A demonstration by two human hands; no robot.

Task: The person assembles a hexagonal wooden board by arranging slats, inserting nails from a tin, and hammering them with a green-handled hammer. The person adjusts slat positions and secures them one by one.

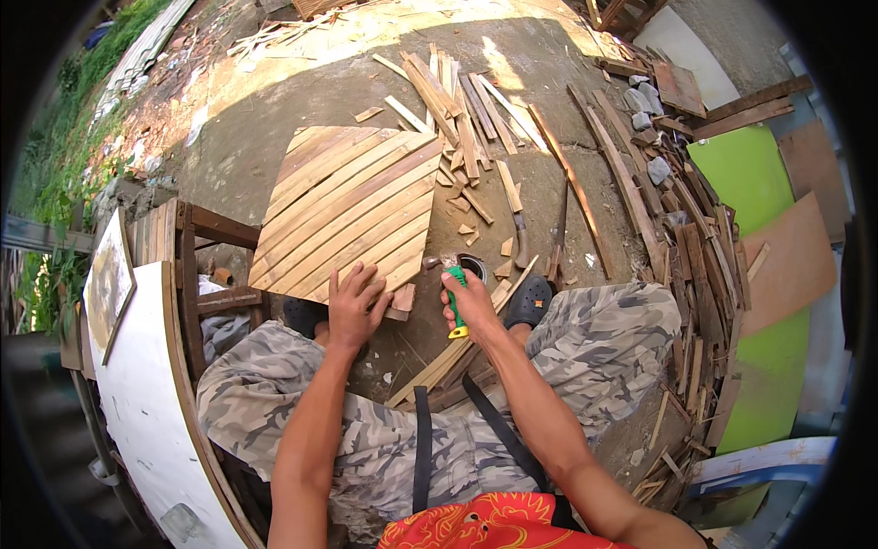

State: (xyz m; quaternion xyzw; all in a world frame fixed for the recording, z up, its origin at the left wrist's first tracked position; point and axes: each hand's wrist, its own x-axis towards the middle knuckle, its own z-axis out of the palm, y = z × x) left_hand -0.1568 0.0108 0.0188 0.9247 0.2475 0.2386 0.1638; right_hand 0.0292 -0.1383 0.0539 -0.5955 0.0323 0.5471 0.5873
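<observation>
A panel of diagonal wooden slats (352, 206) lies tilted before me, its near edge by small wood blocks (402, 297). My left hand (357, 306) rests on its lower edge, fingers spread over the slats. Just right of the panel, my right hand (471, 304) is wrapped round a tool with a green and yellow handle (459, 327); its working end is too small to make out. Beside that hand is a dark round object (474, 265), partly hidden. Long thin wood strips (442, 368) lie between my legs, under my right wrist.
A heap of loose slats (453, 101) lies beyond the panel, with offcuts (466, 231) nearer. A hammer-like handled tool (521, 240) lies right of them. Stacked scrap timber (700, 293) lines the right side; a wooden frame (215, 224) and white board (137, 384) stand left.
</observation>
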